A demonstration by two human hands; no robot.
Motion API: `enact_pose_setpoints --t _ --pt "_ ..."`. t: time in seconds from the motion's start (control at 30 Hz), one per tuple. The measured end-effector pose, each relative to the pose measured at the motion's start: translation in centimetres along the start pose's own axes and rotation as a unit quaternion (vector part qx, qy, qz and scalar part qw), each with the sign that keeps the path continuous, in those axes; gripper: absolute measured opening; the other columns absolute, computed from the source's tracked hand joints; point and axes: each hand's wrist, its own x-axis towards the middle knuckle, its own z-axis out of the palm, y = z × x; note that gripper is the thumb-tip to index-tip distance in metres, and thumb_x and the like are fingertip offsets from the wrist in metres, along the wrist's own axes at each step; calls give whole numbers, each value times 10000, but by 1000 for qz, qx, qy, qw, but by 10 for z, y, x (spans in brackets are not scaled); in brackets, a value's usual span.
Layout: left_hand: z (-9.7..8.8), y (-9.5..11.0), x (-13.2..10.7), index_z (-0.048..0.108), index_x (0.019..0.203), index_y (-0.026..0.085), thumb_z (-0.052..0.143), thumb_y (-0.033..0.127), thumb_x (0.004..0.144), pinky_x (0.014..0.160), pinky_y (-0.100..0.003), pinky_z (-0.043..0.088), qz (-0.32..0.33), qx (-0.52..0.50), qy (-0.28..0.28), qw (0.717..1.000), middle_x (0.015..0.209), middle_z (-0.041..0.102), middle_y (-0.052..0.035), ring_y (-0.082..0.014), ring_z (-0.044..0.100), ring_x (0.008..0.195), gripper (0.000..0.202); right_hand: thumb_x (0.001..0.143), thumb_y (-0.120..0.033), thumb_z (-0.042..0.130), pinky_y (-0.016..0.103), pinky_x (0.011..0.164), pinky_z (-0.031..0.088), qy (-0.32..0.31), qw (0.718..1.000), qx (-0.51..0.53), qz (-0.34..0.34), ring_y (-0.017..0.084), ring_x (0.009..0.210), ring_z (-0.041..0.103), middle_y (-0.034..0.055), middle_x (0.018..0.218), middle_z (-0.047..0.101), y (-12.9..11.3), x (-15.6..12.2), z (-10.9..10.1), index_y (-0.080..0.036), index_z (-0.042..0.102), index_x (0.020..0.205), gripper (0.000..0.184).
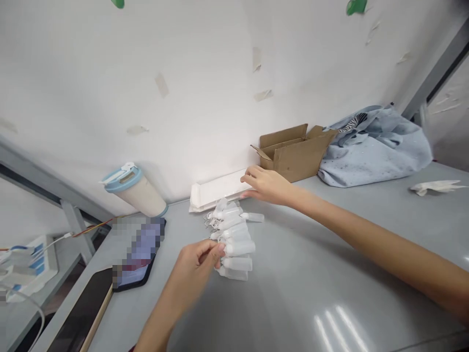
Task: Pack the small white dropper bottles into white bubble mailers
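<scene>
On the grey table lies a row of small translucent white plastic tubes, overlapping each other, with thin white loops at their left ends. My left hand is at the left side of the row, thumb and forefinger pinched on the narrow end of one tube. Beyond the row, my right hand hovers above or rests by the right end of a flat white packet. Its fingers are bent and apart, with nothing visible between them. Whether they touch the packet I cannot tell.
Behind my right hand stands an open cardboard box, beside a light blue cloth bag. A crumpled tissue lies at the right. Leftward are a tumbler with a blue lid, two phones and a power strip.
</scene>
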Motion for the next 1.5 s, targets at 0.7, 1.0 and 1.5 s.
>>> enact_pose_setpoints --t 0.7,1.0,1.5 --pt "68 -2 -8 591 1040 178 488 201 892 837 -432 458 376 350 9 858 1081 573 -110 -293 494 1034 182 898 -102 420 286 630 377 95 995 15 9 177 704 504 84 798 577 41 12 31 -158 546 793 173" --pt "40 7 -3 553 1198 179 288 545 934 736 -375 483 184 -205 73 959 1061 645 -132 -244 575 923 523 878 -80 500 332 720 514 248 966 -28 -71 214 927 601 96 939 643 11 -61 -11 -197 570 971 165" --pt "54 23 -12 581 736 169 521 385 864 528 -226 365 74 -189 37 978 644 556 4 -133 471 589 258 739 -403 696 681 946 306 16 996 -14 -86 453 1355 205 297 1472 212 -41 -103 -11 -178 312 1405 801"
